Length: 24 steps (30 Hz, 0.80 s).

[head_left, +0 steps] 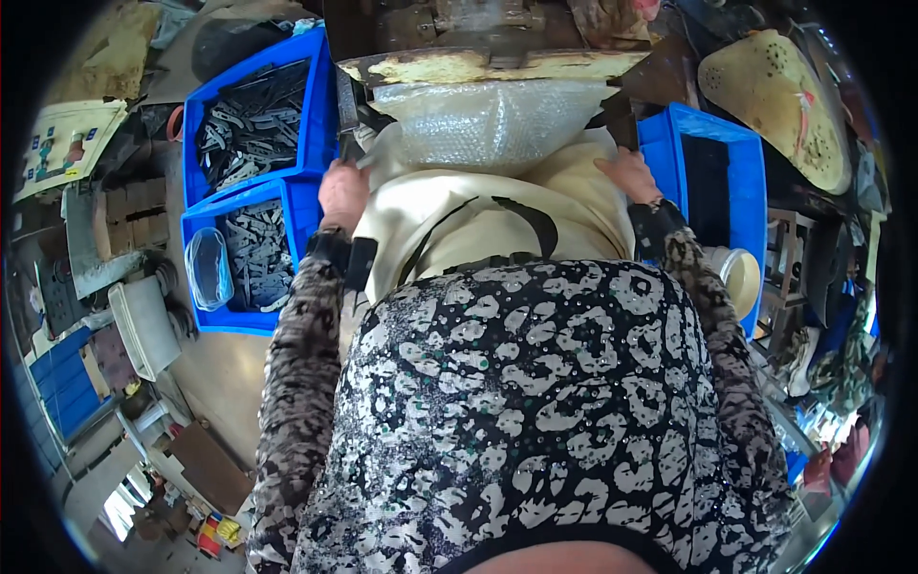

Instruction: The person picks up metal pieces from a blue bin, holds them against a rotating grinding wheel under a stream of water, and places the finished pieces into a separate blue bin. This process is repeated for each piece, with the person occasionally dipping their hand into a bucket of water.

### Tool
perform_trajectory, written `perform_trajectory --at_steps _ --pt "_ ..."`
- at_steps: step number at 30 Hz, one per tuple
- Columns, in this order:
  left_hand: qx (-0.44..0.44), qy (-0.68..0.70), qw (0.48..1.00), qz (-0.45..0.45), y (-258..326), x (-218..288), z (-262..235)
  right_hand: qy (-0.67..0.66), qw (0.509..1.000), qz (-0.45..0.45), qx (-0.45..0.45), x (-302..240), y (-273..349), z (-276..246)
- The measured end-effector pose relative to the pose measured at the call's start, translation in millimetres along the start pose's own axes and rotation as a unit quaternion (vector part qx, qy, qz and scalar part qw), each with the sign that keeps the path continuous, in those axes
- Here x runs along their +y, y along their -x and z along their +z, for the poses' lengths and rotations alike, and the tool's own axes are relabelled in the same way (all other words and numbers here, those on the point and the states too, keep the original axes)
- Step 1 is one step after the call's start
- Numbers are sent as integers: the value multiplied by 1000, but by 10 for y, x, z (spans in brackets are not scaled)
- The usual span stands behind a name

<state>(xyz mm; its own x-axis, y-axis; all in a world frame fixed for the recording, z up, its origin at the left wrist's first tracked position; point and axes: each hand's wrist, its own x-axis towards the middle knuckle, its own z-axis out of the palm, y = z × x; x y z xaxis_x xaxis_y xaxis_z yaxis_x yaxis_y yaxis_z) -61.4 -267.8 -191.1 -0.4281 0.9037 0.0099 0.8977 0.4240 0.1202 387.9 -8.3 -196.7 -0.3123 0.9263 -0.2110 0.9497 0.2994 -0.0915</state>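
Observation:
A cream apron (478,196) with dark straps spreads across my lap between my hands. At its left edge is my left hand (343,194), its fingers curled in and closed on the cloth as far as I can see; the fingertips are partly hidden. My right hand (633,178) is at the opposite edge, fingers bent against the cream material. A sheet of bubble wrap (488,124) hangs over the apron just beyond, under the worn wooden edge of the bench (497,65).
Left of me, a blue bin (320,105) and a nearer blue bin (303,212) hold many dark, slim metal pieces. A clear bag-like item (209,268) lies in the nearer one. On the right are another blue bin (749,206), a pale round tub (740,279) and a perforated yellowish panel (775,105).

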Motion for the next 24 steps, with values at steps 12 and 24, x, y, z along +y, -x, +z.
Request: perform_trajectory --at_steps 12,24 --pt "-149 140 953 -223 10 403 531 69 980 126 139 451 -164 230" --pt "70 240 961 -121 276 576 -447 -117 961 -112 224 -1070 -614 -2416"
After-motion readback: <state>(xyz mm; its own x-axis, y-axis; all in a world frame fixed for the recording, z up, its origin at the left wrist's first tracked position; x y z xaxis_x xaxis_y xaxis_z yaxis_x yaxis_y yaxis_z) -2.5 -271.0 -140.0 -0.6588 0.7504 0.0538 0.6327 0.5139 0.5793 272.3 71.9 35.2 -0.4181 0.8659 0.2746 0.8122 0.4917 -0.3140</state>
